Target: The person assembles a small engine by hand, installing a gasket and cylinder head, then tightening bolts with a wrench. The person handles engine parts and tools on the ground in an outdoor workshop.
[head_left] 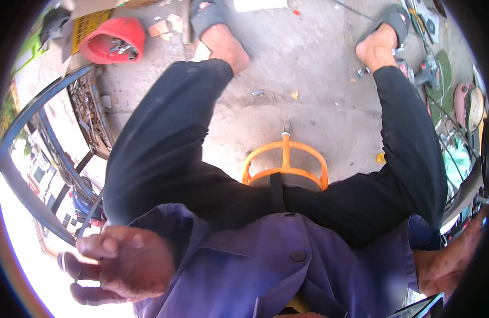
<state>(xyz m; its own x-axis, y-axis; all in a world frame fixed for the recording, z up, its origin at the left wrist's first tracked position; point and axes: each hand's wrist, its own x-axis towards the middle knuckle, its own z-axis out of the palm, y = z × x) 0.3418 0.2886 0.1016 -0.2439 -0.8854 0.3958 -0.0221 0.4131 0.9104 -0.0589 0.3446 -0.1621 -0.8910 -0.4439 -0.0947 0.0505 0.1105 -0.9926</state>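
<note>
My left hand (130, 262) is raised at the lower left, beside the blue-grey metal frame (29, 209). Its fingers are loosely curled and apart, and nothing shows in the palm. A thin dark rod (90, 214) runs down close to the fingertips; I cannot make out whether they touch it. At the right rim, my right hand (469, 241) reaches outward and is partly lost in the dark edge. Its fingers, and anything in them, are hidden. Between my legs an orange tubular stool frame (285, 153) shows under me.
A red helmet-shaped container (114, 40) holding metal pieces stands front left, near a tray of scrap metal (88, 108). At the far right lie a cordless drill (429, 71), pliers (416, 24) and cables. Small scraps dot the concrete floor (308, 69).
</note>
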